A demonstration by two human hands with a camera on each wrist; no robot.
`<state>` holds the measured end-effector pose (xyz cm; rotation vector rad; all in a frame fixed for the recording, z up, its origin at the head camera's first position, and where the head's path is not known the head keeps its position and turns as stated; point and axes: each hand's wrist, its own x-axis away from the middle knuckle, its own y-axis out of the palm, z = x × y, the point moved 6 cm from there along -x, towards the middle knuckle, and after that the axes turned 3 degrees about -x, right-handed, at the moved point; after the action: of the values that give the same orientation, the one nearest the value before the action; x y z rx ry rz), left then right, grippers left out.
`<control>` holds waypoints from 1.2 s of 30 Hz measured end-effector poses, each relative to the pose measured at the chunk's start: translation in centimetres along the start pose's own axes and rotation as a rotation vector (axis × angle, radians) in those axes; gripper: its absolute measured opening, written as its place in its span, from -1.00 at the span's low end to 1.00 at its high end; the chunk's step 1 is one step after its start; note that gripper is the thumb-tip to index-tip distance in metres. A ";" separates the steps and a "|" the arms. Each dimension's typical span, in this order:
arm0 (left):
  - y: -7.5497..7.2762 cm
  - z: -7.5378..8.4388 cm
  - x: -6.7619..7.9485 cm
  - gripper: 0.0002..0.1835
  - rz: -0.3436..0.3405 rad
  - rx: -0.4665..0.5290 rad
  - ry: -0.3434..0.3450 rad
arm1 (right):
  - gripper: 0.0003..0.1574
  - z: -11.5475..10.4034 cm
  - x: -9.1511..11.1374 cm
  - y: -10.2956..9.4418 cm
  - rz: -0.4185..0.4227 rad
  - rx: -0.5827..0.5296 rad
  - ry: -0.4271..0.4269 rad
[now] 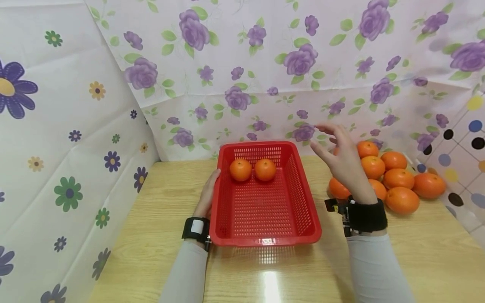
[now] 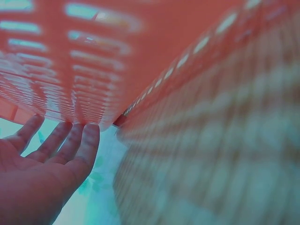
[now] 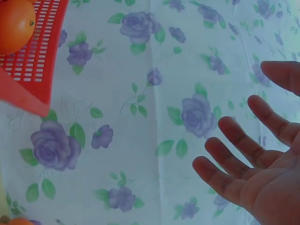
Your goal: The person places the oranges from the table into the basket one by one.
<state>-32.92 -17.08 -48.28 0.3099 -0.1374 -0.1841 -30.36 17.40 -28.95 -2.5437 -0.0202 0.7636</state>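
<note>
A red plastic basket (image 1: 261, 206) with slotted walls stands on the wooden table, two oranges (image 1: 240, 170) side by side at its far end. My left hand (image 1: 207, 194) rests along the basket's left outer wall; in the left wrist view its straight fingers (image 2: 86, 145) touch the slotted side. Raised between the basket and a pile of oranges (image 1: 398, 179), my right hand (image 1: 342, 158) holds nothing. Its fingers and thumb are spread apart, as the right wrist view also shows. Part of the pile is hidden behind that hand and wrist.
The table (image 1: 159, 235) runs up to a wall covering (image 1: 212, 80) with purple flowers at the back. Another flowered sheet (image 1: 68, 139) borders the left side, and a dotted sheet (image 1: 460, 168) the right. Both wrists wear black straps.
</note>
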 end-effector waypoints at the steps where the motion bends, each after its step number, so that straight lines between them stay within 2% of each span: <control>1: 0.0 0.0 0.0 -0.33 0.005 -0.003 0.000 | -0.38 0.1 0.2 -0.1 0.002 0.006 0.007; 5: -0.2 -0.2 -0.1 -0.30 0.017 -0.013 0.002 | -0.35 0.5 1.2 -0.8 0.028 0.027 0.043; 12: -0.1 -0.6 -0.5 -0.28 -0.004 -0.023 0.044 | -0.25 1.6 3.0 -2.5 0.087 0.040 0.126; 17: 0.0 -0.6 -0.5 -0.27 -0.007 -0.016 0.034 | -0.14 2.4 4.2 -4.1 0.134 0.103 0.211; 20: 0.0 -0.3 -0.4 -0.30 0.000 -0.010 0.043 | -0.04 3.2 4.7 -4.9 0.135 0.137 0.282; 25: -0.7 -0.9 -1.0 -0.33 0.019 0.001 0.045 | 0.21 4.9 5.6 -5.8 0.033 0.217 0.462; 28: -1.1 -1.5 -1.4 -0.34 0.030 -0.009 0.041 | 0.35 5.9 6.1 -6.2 -0.048 0.316 0.555; 32: -1.1 -1.4 -1.4 -0.35 0.035 -0.025 0.034 | 0.49 7.3 7.0 -6.5 -0.151 0.434 0.663; 36: -1.0 -1.4 -1.3 -0.33 0.017 0.002 0.028 | 0.59 8.5 7.7 -6.7 -0.260 0.448 0.734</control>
<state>-34.08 -17.36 -50.01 0.3135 -0.1124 -0.1622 -27.48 28.20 -36.10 -2.1786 0.0555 -0.2639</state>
